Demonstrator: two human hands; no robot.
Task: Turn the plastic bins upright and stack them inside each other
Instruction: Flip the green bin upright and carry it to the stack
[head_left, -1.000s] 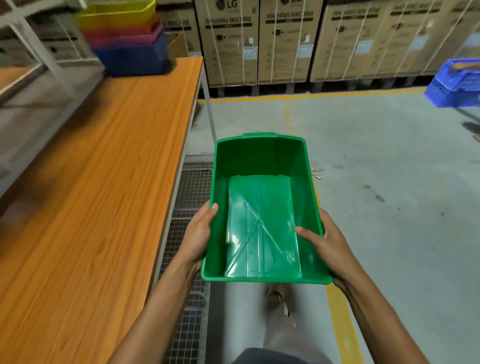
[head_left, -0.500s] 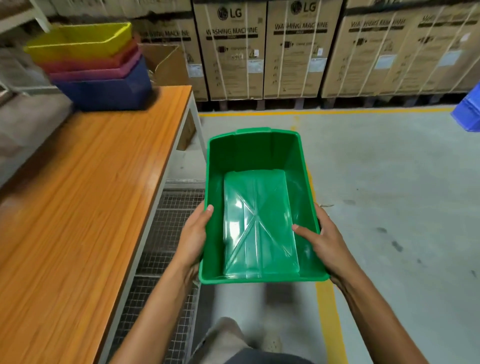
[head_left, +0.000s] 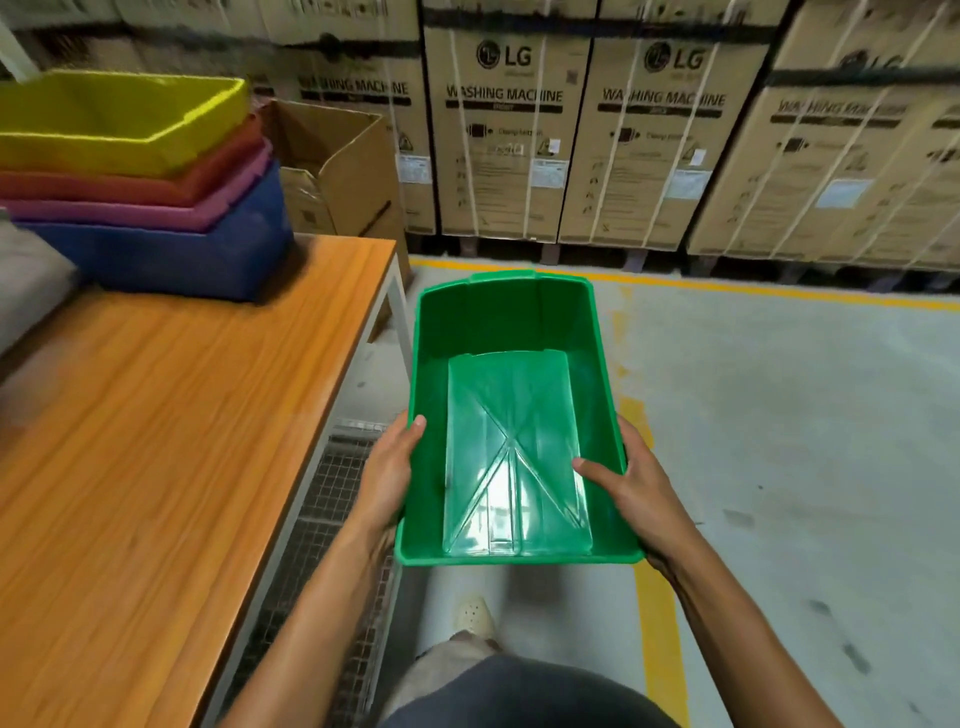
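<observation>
At the far left, a stack of nested bins (head_left: 156, 208) is seen standing upright on the far end of the wooden table (head_left: 156, 467). The stack is made up of a yellow bin (head_left: 114, 119) on top, a red bin (head_left: 156, 184) under it, a purple bin (head_left: 156, 213) beneath that, and a blue bin (head_left: 182, 260) at the bottom. A grey blurred object is seen at the table's left edge, beside the blue bin; what it is cannot be told. Behind the stack, an open cardboard box (head_left: 343, 171) is seen. To the right of the table, a wire mesh surface (head_left: 322, 499) is visible below the tabletop level.

A green bin (head_left: 511, 415) is held upright, mouth up, over the floor just right of the table's edge and well apart from the stack. Its left rim is grasped by the left hand (head_left: 387, 473), with the thumb laid on the rim. Its right rim is grasped by the right hand (head_left: 631, 493), with the thumb hooked inside the wall. A shoe (head_left: 472, 618) is seen on the floor below the bin.

Across the far side, a row of strapped washing machine cartons (head_left: 649, 145) is lined up behind a yellow floor line (head_left: 779, 288).
</observation>
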